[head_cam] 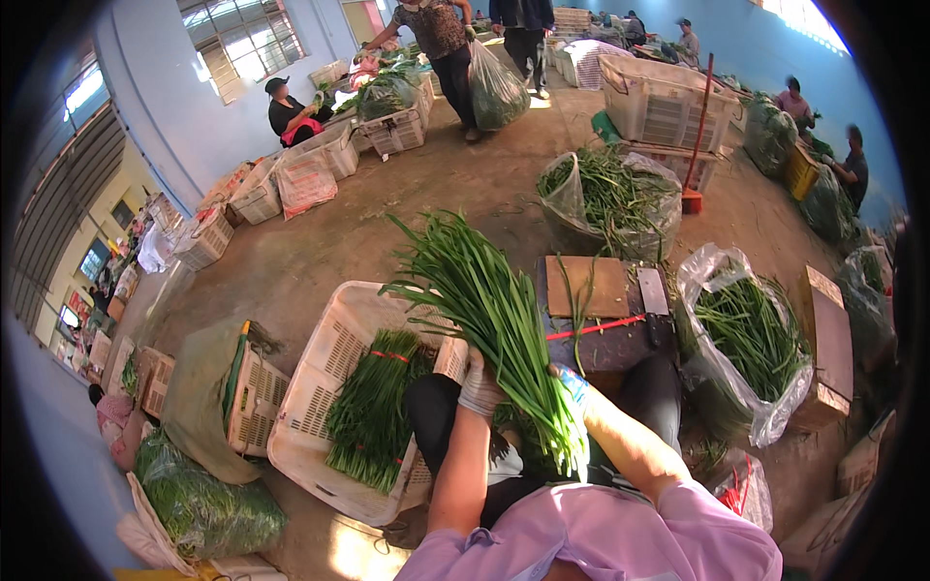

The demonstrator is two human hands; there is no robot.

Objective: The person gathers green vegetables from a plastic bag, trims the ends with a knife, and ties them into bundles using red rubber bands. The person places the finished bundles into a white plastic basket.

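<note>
A large loose bunch of garlic chives (483, 305) slants across my lap, its green leaves pointing away and its pale stem ends towards me. My left hand (479, 388), in a pale glove, holds it from the left side. My right hand (572, 385), in a blue and white glove, grips its right side near the stems. Left of my knee stands a white plastic crate (301, 396) with red-banded chive bundles (370, 414) in it. Ahead on the right, a low worktable (617, 352) bears a wooden board (587, 287), a cleaver (652, 294) and a red strip (599, 328).
Plastic bags of loose greens stand beyond the worktable (610, 192) and to its right (748, 338). A wooden box (828, 348) is farther right. Stacked crates (665, 102) and a red-handled tool (699, 138) stand ahead. A person (443, 51) carries a full bag (494, 87).
</note>
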